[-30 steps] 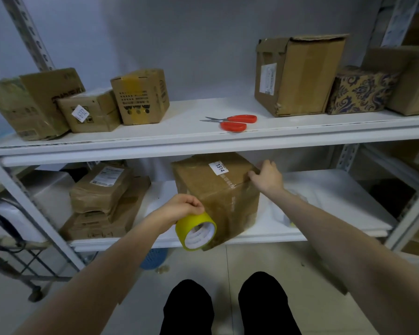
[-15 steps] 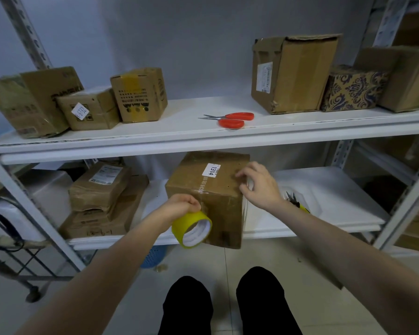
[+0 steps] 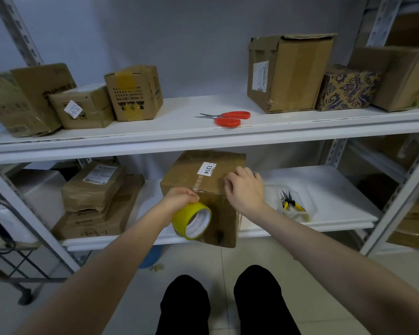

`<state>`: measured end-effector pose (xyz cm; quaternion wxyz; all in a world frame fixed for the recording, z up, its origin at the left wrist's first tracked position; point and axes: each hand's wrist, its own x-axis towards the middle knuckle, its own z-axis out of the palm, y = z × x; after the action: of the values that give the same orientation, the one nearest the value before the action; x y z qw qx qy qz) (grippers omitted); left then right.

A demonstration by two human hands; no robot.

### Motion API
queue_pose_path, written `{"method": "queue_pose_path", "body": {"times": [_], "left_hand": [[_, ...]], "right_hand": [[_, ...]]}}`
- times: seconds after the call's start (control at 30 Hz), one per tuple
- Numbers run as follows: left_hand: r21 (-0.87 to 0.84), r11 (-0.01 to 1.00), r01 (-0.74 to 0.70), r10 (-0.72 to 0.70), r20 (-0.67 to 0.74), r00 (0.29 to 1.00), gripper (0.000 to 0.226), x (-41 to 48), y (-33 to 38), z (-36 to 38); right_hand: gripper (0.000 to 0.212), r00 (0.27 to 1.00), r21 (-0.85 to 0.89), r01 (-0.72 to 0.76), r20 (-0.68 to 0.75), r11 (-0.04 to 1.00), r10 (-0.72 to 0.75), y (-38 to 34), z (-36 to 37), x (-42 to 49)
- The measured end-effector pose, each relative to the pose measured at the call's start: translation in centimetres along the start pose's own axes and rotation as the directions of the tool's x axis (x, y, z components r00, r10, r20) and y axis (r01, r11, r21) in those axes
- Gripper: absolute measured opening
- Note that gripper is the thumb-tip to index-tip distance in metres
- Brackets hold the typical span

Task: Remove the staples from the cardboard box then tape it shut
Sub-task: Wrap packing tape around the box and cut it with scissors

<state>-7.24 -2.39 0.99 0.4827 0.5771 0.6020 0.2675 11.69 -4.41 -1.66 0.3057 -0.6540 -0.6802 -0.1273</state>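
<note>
Stacked parcels [image 3: 94, 189] are lying at the left end of the lower shelf [image 3: 324, 189], at 9 o'clock from the cardboard box [image 3: 186, 175]. Left hand [image 3: 179, 198] is gripping a yellow tape roll [image 3: 191, 220] from above, its fingers curling close together over the rim and holding the roll against the box's front face. The box, bearing a white label reading 1314, is sitting mid-shelf, with its near bottom edge overhanging the shelf front. Right hand [image 3: 246, 189] is holding the box's top right edge, with fingers bent and bunched and their tips pressing on the top face; the thumb is hidden. Yellow-handled pliers [image 3: 292, 205] are lying at 3 o'clock from the box. Red scissors [image 3: 224, 117] are resting at 12 o'clock on the upper shelf [image 3: 179, 131].
</note>
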Motion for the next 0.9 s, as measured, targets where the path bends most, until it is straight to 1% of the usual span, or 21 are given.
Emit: {"method": "queue_pose_path", "body": {"times": [0.03,0.07,0.1,0.13,0.2,0.27,0.33,0.4,0.47,0.57,0.63,0.7,0.77,0.8,0.87,0.9], "left_hand": [[-0.008,1.0,0.004,-0.004,0.001,1.0,0.015,-0.1,0.0,-0.1],[-0.022,1.0,0.005,-0.005,0.001,1.0,0.015,-0.2,0.0,-0.1],[-0.043,0.999,0.005,-0.005,-0.001,1.0,0.014,-0.4,-0.1,-0.1],[-0.069,0.998,0.005,-0.005,-0.003,1.0,0.013,-0.5,-0.2,-0.2],[-0.13,0.991,-0.003,0.003,0.001,1.0,0.014,-0.8,-0.4,-0.1],[-0.147,0.989,-0.03,0.031,0.004,1.0,0.02,-1.0,-0.7,-0.1],[-0.167,0.984,-0.069,0.072,0.012,0.997,0.02,-1.4,-0.7,-0.1],[-0.224,0.968,-0.114,0.126,0.042,0.991,0.015,-2.2,-0.5,-0.4],[-0.276,0.947,-0.164,0.194,0.086,0.977,0.011,-2.8,-0.7,-0.8],[-0.395,0.897,-0.2,0.271,0.134,0.953,0.022,-3.6,-1.2,-0.9],[-0.449,0.864,-0.227,0.307,0.112,0.945,0.032,-3.8,-1.2,-0.6],[-0.518,0.829,-0.212,0.304,0.099,0.948,0.049,-4.0,-1.2,-0.5],[-0.501,0.844,-0.189,0.298,0.146,0.943,0.059,-4.1,-1.0,-0.7],[-0.443,0.879,-0.175,0.289,0.206,0.935,0.06,-4.1,-0.9,-0.8],[-0.315,0.936,-0.158,0.257,0.306,0.917,0.06,-4.6,-0.5,-0.3],[-0.27,0.951,-0.152,0.237,0.32,0.917,0.057,-4.8,-0.3,0.2]], "right_hand": [[0.02,1.0,0.053,0.017,0.004,0.998,-0.017,-0.2,-0.5,0.2],[0.022,0.999,0.148,0.027,0.024,0.989,-0.031,-0.6,-1.1,0.1],[0.025,0.996,0.26,0.019,0.077,0.965,-0.041,-1.0,-1.7,0.0],[0.031,0.985,0.346,-0.001,0.16,0.938,-0.058,-1.7,-2.2,-0.1],[0.04,0.949,0.386,-0.043,0.304,0.922,-0.083,-3.1,-2.8,-0.5],[0.038,0.931,0.385,-0.092,0.361,0.918,-0.058,-4.3,-3.1,-0.6],[0.027,0.926,0.375,-0.1,0.373,0.922,-0.052,-5.1,-3.3,-0.4],[0.016,0.931,0.358,-0.094,0.362,0.929,-0.045,-5.5,-3.6,-0.2],[0.014,0.942,0.367,-0.115,0.334,0.923,-0.015,-5.4,-4.1,0.0],[0.014,0.953,0.404,-0.159,0.303,0.901,0.033,-5.1,-4.8,0.4],[0.016,0.954,0.411,-0.175,0.296,0.894,0.051,-4.8,-5.2,0.5],[0.023,0.939,0.431,-0.245,0.33,0.868,0.101,-4.0,-5.3,0.4],[0.029,0.902,0.491,-0.346,0.409,0.8,0.139,-2.9,-5.3,0.2],[0.03,0.888,0.504,-0.374,0.438,0.779,0.143,-2.5,-5.3,0.0],[0.03,0.887,0.509,-0.375,0.441,0.775,0.14,-1.6,-5.3,-0.3],[0.03,0.892,0.508,-0.368,0.43,0.779,0.141,-1.3,-5.5,-0.3]]}}
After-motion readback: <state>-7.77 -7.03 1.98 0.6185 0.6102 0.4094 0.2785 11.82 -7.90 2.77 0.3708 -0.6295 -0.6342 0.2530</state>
